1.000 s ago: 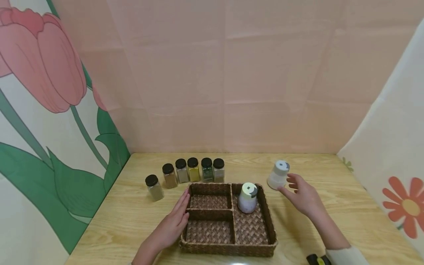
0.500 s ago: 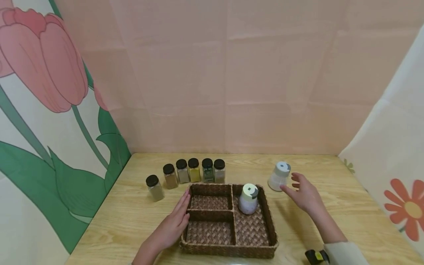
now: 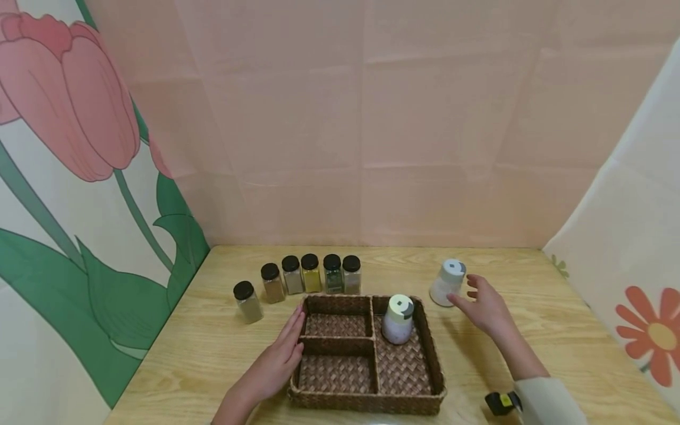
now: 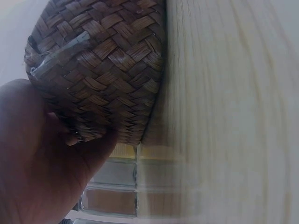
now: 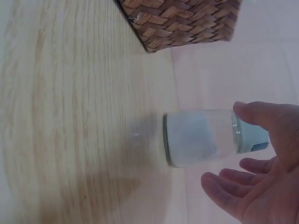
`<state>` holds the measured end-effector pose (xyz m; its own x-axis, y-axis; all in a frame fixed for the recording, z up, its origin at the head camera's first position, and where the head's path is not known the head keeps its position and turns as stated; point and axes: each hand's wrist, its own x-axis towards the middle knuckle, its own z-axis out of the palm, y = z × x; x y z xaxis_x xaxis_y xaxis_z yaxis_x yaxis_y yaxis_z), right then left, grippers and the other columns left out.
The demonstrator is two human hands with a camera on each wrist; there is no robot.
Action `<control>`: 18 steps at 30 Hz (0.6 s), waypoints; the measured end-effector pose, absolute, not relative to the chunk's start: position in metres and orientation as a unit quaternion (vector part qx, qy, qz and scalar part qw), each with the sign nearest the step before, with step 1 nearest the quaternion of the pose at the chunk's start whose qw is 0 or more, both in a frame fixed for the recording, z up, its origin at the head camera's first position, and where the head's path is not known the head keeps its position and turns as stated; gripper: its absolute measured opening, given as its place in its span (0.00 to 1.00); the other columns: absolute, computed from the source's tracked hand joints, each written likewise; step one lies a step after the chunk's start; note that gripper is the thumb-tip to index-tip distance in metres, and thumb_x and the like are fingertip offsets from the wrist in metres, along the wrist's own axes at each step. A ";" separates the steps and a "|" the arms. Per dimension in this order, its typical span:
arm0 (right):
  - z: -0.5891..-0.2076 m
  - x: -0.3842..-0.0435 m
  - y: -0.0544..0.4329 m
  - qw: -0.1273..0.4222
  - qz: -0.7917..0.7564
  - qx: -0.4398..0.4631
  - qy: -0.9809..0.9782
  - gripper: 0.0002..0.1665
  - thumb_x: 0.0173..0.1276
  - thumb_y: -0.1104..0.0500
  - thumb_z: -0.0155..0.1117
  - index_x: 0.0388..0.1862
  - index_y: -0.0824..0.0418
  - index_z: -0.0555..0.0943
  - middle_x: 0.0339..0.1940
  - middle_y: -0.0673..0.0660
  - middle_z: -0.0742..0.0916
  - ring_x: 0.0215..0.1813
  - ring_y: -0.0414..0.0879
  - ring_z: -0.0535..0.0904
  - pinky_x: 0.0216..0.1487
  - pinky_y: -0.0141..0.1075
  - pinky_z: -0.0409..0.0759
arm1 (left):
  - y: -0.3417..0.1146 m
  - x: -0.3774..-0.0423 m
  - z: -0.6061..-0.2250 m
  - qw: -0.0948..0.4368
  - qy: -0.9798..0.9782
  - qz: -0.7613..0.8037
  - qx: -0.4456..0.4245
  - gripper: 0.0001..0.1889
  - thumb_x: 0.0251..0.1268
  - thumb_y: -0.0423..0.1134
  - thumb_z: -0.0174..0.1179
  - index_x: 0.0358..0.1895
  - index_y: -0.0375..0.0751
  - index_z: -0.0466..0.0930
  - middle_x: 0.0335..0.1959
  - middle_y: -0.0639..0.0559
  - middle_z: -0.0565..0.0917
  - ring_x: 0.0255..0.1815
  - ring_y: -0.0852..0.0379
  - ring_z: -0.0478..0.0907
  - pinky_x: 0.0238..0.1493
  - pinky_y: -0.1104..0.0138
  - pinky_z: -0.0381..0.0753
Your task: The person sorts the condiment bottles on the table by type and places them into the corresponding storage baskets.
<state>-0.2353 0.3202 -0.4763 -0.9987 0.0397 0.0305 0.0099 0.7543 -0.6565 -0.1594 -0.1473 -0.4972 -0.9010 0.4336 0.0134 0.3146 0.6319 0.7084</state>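
Observation:
A brown woven basket [image 3: 366, 402] with three compartments sits on the wooden table. My left hand [image 3: 273, 366] rests along its left wall with the fingers straight; in the left wrist view the hand [image 4: 46, 154] touches the woven side. In the right compartment stands a glass seasoning shaker [image 3: 397, 328] with a pale yellow-green lid. Another shaker [image 3: 445, 286], with a white-blue lid and white contents, stands on the table right of the basket. My right hand [image 3: 486, 307] is beside it, thumb near its neck and fingers spread apart from the glass [image 5: 191, 137].
Several black-capped spice jars [image 3: 310, 274] stand in a row behind the basket, and one jar [image 3: 248, 302] stands apart at the left. A small black object [image 3: 502, 403] is by the right sleeve. A pink backdrop [image 3: 361, 147] rises behind the table [image 3: 186, 354].
The right hand draws slightly away from the white-lidded shaker, which stays in place. The left hand and basket hold still; the view shifts only slightly.

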 end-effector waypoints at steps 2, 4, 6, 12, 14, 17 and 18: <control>-0.478 -0.237 0.321 0.021 0.355 -0.012 -0.935 0.55 0.74 0.40 0.63 0.78 0.77 0.51 0.73 0.81 0.64 0.67 0.77 0.68 0.58 0.65 0.76 | -0.147 -0.160 -0.497 0.078 0.900 0.374 0.208 0.33 0.85 0.51 0.37 0.84 0.46 0.38 0.85 0.54 0.35 0.82 0.49 0.43 0.75 0.44 0.60; -0.479 -0.240 0.320 0.020 0.359 -0.011 -0.933 0.56 0.73 0.40 0.63 0.78 0.77 0.50 0.73 0.81 0.64 0.67 0.77 0.68 0.58 0.65 0.77 | -0.148 -0.160 -0.498 0.076 0.901 0.372 0.209 0.33 0.85 0.51 0.37 0.84 0.46 0.38 0.85 0.54 0.35 0.82 0.49 0.44 0.74 0.44 0.60; -0.480 -0.242 0.320 0.019 0.361 -0.011 -0.932 0.56 0.73 0.40 0.63 0.78 0.77 0.50 0.73 0.81 0.64 0.68 0.77 0.68 0.58 0.64 0.77 | -0.148 -0.160 -0.498 0.076 0.901 0.372 0.209 0.33 0.85 0.51 0.37 0.84 0.46 0.38 0.85 0.55 0.35 0.82 0.49 0.44 0.74 0.44 0.60; -0.482 -0.246 0.319 0.016 0.363 -0.014 -0.932 0.56 0.73 0.40 0.63 0.78 0.77 0.50 0.74 0.80 0.64 0.69 0.77 0.66 0.60 0.66 0.75 | -0.148 -0.160 -0.499 0.084 0.897 0.379 0.211 0.33 0.86 0.50 0.37 0.84 0.46 0.38 0.85 0.54 0.34 0.83 0.49 0.43 0.74 0.43 0.60; -0.482 -0.248 0.318 0.016 0.367 -0.015 -0.930 0.56 0.73 0.39 0.63 0.78 0.76 0.50 0.74 0.80 0.64 0.69 0.77 0.65 0.60 0.66 0.74 | -0.148 -0.160 -0.499 0.084 0.897 0.378 0.211 0.33 0.86 0.50 0.37 0.84 0.46 0.38 0.85 0.54 0.35 0.83 0.49 0.43 0.74 0.44 0.60; -0.484 -0.251 0.317 0.019 0.371 -0.015 -0.929 0.56 0.73 0.39 0.63 0.78 0.76 0.51 0.74 0.80 0.64 0.69 0.77 0.65 0.61 0.66 0.74 | -0.147 -0.160 -0.498 0.082 0.900 0.375 0.209 0.33 0.86 0.51 0.37 0.84 0.46 0.38 0.85 0.54 0.35 0.83 0.49 0.43 0.74 0.44 0.60; -0.484 -0.252 0.317 0.019 0.371 -0.016 -0.928 0.56 0.73 0.39 0.63 0.78 0.76 0.51 0.73 0.79 0.65 0.69 0.77 0.65 0.61 0.66 0.74 | -0.147 -0.160 -0.498 0.081 0.900 0.373 0.209 0.33 0.86 0.51 0.37 0.84 0.46 0.38 0.85 0.55 0.35 0.83 0.49 0.43 0.74 0.44 0.60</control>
<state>-0.2522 0.3173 -0.4843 -0.9987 0.0448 0.0240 0.0159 0.7245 -0.6891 -0.1603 -0.1474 -0.4983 -0.8998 0.4362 0.0094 0.3148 0.6343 0.7060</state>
